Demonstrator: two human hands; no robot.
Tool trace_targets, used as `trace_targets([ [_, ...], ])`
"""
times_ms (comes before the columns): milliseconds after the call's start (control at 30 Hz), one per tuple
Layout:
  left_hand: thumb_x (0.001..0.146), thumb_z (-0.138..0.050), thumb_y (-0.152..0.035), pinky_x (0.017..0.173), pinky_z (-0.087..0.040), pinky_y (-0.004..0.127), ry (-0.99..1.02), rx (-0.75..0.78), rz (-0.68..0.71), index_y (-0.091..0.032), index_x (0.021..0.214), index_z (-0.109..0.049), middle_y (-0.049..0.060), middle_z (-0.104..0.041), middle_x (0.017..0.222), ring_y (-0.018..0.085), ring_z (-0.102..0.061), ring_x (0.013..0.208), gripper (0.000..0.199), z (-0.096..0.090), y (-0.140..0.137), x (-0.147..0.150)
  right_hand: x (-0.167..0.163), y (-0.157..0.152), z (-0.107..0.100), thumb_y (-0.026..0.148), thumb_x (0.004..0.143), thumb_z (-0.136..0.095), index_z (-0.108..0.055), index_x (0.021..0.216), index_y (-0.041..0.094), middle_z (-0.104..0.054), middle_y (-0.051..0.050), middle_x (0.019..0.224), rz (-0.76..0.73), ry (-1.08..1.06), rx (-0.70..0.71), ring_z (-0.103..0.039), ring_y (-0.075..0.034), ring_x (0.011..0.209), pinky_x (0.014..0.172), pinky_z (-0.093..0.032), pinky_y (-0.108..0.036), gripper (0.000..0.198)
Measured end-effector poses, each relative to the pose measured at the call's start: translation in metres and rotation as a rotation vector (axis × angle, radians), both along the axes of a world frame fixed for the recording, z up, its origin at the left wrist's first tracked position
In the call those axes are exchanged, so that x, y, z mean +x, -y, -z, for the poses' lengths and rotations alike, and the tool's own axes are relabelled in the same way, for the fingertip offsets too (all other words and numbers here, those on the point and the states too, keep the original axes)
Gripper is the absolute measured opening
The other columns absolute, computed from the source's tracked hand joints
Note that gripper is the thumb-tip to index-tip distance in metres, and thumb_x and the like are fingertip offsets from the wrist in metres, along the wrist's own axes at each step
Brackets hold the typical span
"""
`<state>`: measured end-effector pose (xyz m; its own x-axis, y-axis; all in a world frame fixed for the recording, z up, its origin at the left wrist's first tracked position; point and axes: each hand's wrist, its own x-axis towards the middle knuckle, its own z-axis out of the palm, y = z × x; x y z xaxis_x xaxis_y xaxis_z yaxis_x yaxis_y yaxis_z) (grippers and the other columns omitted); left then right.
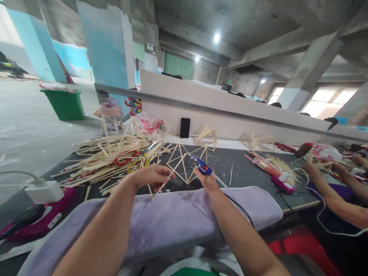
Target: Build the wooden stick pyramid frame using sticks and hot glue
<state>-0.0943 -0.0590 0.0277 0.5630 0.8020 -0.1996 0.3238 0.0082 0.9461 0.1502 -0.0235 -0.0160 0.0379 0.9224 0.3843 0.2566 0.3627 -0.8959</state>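
My left hand is closed, its thumb and fingers pinching a thin wooden stick that belongs to or rests against an open frame of triangles made of such sticks. In my right hand is a blue hot glue gun, its nozzle pointing up and left over the frame. A clear glue stick juts from the gun's back, and a black cable trails from it. The frame stands on the dark table just beyond a lilac towel. Whether the nozzle touches a joint is unclear.
A heap of loose sticks with red-handled scissors lies left. Behind stand a phone, a plastic bag and a finished-looking stick frame. Magenta power strips sit both sides. A co-worker's hands work right.
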Motion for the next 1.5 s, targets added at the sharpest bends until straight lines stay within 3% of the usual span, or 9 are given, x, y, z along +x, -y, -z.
trace_targets([
  [600,0.073,-0.063,-0.037,0.046,-0.044,0.020,0.045,0.004,-0.013,-0.017,0.101,-0.060,-0.004,-0.055,0.053,0.010,-0.052,0.044,0.035,-0.004,0.002,0.003,0.006,-0.011,0.011,0.042,0.066,-0.063,-0.061,0.064,0.015,-0.062,-0.004,0.061,-0.020,0.032,0.023,-0.056,-0.017,0.058,0.057,-0.045,-0.027,0.027],
  [900,0.075,-0.062,-0.037,0.048,-0.047,0.022,0.264,0.088,-0.225,-0.015,0.104,-0.056,-0.002,-0.055,0.063,0.009,-0.053,0.049,0.037,0.000,-0.006,0.001,0.001,-0.002,0.016,0.041,0.062,-0.067,-0.061,0.072,0.016,-0.062,-0.004,0.065,-0.063,0.013,0.097,-0.056,-0.017,0.060,0.058,-0.048,-0.028,0.028],
  [1067,0.074,-0.063,-0.037,0.049,-0.048,0.023,0.314,0.132,-0.336,-0.015,0.102,-0.055,-0.001,-0.056,0.063,0.010,-0.054,0.050,0.037,-0.002,-0.008,-0.001,-0.002,0.001,0.020,0.036,0.064,-0.066,-0.061,0.076,0.015,-0.058,-0.001,0.063,-0.251,0.053,0.137,-0.051,-0.012,0.055,0.054,-0.045,-0.025,0.024],
  [1267,0.073,-0.064,-0.038,0.048,-0.047,0.023,0.322,0.151,-0.389,-0.015,0.102,-0.055,-0.003,-0.056,0.059,0.010,-0.054,0.047,0.038,-0.002,-0.008,0.000,0.004,0.001,0.008,0.040,0.071,-0.060,-0.060,0.076,0.015,-0.058,-0.002,0.064,-0.061,0.054,0.192,-0.052,-0.013,0.056,0.057,-0.045,-0.027,0.025],
  [1367,0.073,-0.064,-0.039,0.047,-0.048,0.024,0.313,0.158,-0.400,-0.015,0.104,-0.054,-0.004,-0.055,0.056,0.011,-0.054,0.046,0.041,0.000,-0.010,0.000,0.029,0.001,-0.011,0.039,0.071,-0.061,-0.058,0.073,0.017,-0.058,-0.001,0.067,-0.030,0.143,0.247,-0.054,-0.014,0.061,0.061,-0.045,-0.026,0.022],
  [1500,0.071,-0.065,-0.040,0.048,-0.048,0.023,0.306,0.158,-0.399,-0.015,0.102,-0.055,-0.004,-0.055,0.056,0.011,-0.055,0.047,0.041,0.000,-0.010,0.005,0.086,-0.003,-0.027,0.039,0.075,-0.058,-0.056,0.081,0.020,-0.060,-0.005,0.085,0.097,0.620,0.368,-0.058,-0.019,0.080,0.072,-0.044,-0.028,0.020],
])
